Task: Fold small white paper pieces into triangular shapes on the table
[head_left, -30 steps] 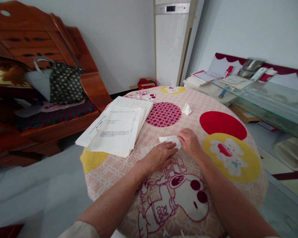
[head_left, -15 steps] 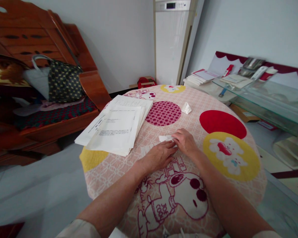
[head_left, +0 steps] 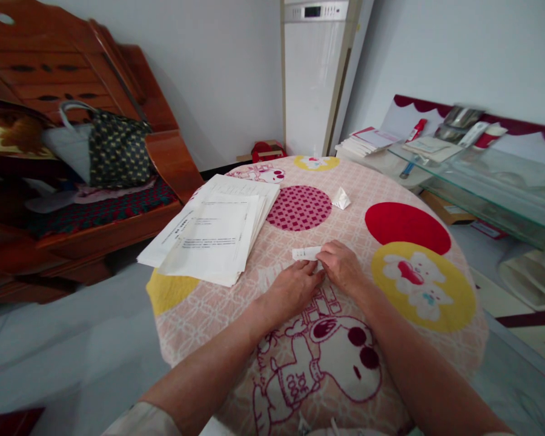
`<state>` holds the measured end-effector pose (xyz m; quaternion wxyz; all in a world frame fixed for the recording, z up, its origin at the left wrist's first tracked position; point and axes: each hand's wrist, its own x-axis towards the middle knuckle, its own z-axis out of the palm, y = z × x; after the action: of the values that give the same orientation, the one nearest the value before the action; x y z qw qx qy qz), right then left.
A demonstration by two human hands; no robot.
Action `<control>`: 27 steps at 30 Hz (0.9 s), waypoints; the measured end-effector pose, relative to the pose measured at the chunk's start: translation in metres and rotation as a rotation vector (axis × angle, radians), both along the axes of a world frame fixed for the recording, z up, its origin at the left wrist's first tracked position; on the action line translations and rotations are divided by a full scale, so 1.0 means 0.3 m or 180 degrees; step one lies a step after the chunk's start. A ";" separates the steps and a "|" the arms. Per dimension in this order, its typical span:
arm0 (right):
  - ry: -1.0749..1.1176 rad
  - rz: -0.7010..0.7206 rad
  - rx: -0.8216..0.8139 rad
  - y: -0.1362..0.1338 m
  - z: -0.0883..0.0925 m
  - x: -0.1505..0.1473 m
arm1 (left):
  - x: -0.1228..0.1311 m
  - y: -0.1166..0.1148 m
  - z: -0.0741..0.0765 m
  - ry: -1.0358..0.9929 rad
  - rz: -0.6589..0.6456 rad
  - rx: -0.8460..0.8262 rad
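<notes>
A small folded strip of white paper (head_left: pixel 305 253) with a little print lies on the patterned tablecloth (head_left: pixel 258 266) in front of me. My right hand (head_left: pixel 343 265) has its fingertips closed on the strip's right end. Bent over the near edge of the paper, my left hand (head_left: pixel 295 284) grips it with fingers pressed together; its thumb is tucked close to my right fingers. Both hands rest low on the table. Farther back stands a small folded white paper piece (head_left: pixel 341 198), peaked in shape.
A stack of printed sheets (head_left: pixel 209 233) lies to the left on the round table. At right, a glass shelf (head_left: pixel 490 175) holds cups and papers. A wooden bench (head_left: pixel 118 224) with bags is on the left; a tall white air conditioner (head_left: pixel 312 85) stands behind.
My left fingers have slid slightly down toward me, so more of the paper strip's printed face shows. My right hand has shifted slightly and still holds the right end.
</notes>
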<state>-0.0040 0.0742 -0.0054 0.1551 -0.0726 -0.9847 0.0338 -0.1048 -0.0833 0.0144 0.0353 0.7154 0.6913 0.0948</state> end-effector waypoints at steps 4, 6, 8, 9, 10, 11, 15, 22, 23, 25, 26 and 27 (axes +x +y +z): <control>-0.0008 0.0086 -0.0049 -0.008 -0.005 0.010 | 0.002 0.001 -0.010 0.0047 0.0034 0.0045; -0.0037 0.0084 -0.0087 -0.015 -0.001 0.017 | -0.002 0.000 -0.010 -0.0022 0.0049 0.0022; -0.0075 0.0087 -0.0109 -0.022 0.005 0.023 | -0.004 -0.002 -0.005 -0.0174 0.0127 0.0021; -0.0091 0.0102 -0.0121 -0.024 0.008 0.026 | -0.004 -0.004 -0.001 -0.0269 0.0186 0.0069; -0.0100 0.0124 -0.0140 -0.026 0.011 0.028 | -0.003 -0.005 0.002 -0.0365 0.0258 0.0170; -0.0097 0.0150 -0.0171 -0.026 0.012 0.030 | -0.002 -0.007 0.004 -0.0461 0.0339 0.0329; 0.0033 0.0211 -0.0381 -0.022 0.006 0.034 | 0.006 -0.001 -0.014 -0.0858 0.0520 0.1028; 0.0164 0.0291 -0.0751 -0.001 0.005 0.051 | -0.003 0.016 -0.095 -0.0332 0.0289 0.0539; 0.0176 0.0292 -0.0841 0.003 0.007 0.054 | -0.003 0.016 -0.094 -0.0230 0.0297 0.0464; 0.0277 0.0274 -0.1030 0.009 0.007 0.058 | 0.000 0.015 -0.085 -0.0057 0.0319 0.0368; 0.0368 0.0264 -0.1100 0.010 0.006 0.058 | 0.002 0.015 -0.079 0.0009 0.0328 0.0344; 0.0457 0.0257 -0.1142 0.010 0.004 0.057 | 0.003 0.015 -0.075 0.0057 0.0331 0.0331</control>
<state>0.0133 0.0773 -0.0041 0.2079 -0.0569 -0.9514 0.2201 -0.1039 -0.0789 -0.0080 -0.0131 0.6802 0.7220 0.1259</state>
